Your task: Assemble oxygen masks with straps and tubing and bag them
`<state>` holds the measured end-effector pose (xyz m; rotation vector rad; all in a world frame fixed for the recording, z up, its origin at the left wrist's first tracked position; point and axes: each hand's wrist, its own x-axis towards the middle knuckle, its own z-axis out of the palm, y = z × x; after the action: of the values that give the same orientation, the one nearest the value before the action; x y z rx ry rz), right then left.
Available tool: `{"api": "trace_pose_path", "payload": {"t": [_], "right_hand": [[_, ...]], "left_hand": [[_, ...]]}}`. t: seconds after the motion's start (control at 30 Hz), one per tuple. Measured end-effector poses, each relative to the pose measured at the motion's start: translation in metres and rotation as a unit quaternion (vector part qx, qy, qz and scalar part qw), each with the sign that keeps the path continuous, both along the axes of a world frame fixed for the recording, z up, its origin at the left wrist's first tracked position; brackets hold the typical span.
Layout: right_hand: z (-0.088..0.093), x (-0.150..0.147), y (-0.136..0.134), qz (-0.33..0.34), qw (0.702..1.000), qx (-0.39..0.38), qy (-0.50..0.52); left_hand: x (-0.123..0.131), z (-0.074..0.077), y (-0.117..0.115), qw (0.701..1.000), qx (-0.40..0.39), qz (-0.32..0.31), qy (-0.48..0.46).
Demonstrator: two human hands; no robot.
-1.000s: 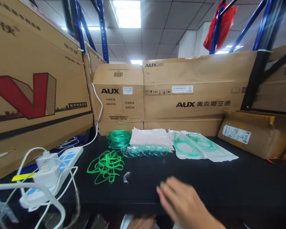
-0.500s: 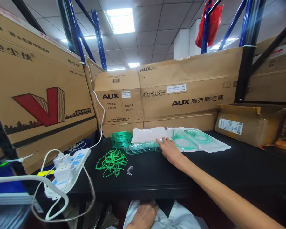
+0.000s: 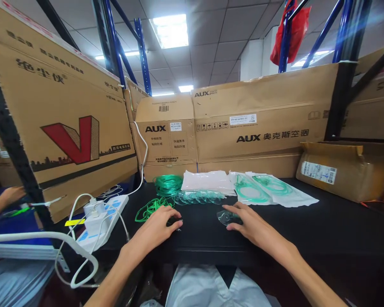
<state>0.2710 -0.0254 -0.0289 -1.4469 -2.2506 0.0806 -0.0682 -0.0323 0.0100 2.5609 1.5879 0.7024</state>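
My right hand (image 3: 254,225) rests on the black table (image 3: 323,230) with its fingers closed on a clear plastic mask (image 3: 225,216), pulled a little out from the row of clear masks (image 3: 200,197) behind it. My left hand (image 3: 155,228) lies to its left, fingertips pinched over a small clear piece that they mostly hide. Just beyond the left hand lies a tangle of green elastic straps (image 3: 149,207). Further back are a coil of green tubing (image 3: 168,184), a stack of white bags (image 3: 208,181) and sealed packs with green tubing (image 3: 269,189).
AUX cardboard boxes (image 3: 259,128) wall off the back, and a large carton (image 3: 60,128) stands at the left. A brown parcel (image 3: 339,170) sits on the table's right. A white power strip (image 3: 100,217) with cables lies at the left edge. Another person's hand (image 3: 11,194) shows at far left.
My right hand drew back from the row of masks with one clear mask. My left hand came up from my lap onto the table, over the small clear piece.
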Motion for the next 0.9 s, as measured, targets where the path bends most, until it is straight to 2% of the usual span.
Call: {"api": "trace_pose_path", "payload": {"t": [0.13, 0.3, 0.57, 0.77, 0.9], "right_hand": [[0.003, -0.005, -0.007, -0.003, 0.998, -0.057, 0.036], [0.009, -0.013, -0.011, 0.01, 0.995, -0.088, 0.044], [0.004, -0.002, -0.007, 0.012, 0.995, -0.089, 0.041], [-0.003, 0.0, 0.0, 0.028, 0.997, -0.06, 0.046], [-0.005, 0.001, 0.006, 0.037, 0.996, -0.052, 0.063]], "left_hand": [[-0.001, -0.001, 0.021, 0.998, -0.053, -0.015, 0.021], [0.003, 0.008, 0.031, 0.995, -0.086, -0.027, 0.044], [0.01, 0.011, 0.037, 0.996, -0.058, -0.012, 0.059], [0.035, 0.015, 0.036, 0.998, -0.034, 0.007, 0.044], [0.059, 0.013, 0.036, 0.998, -0.05, 0.019, 0.037]]}}
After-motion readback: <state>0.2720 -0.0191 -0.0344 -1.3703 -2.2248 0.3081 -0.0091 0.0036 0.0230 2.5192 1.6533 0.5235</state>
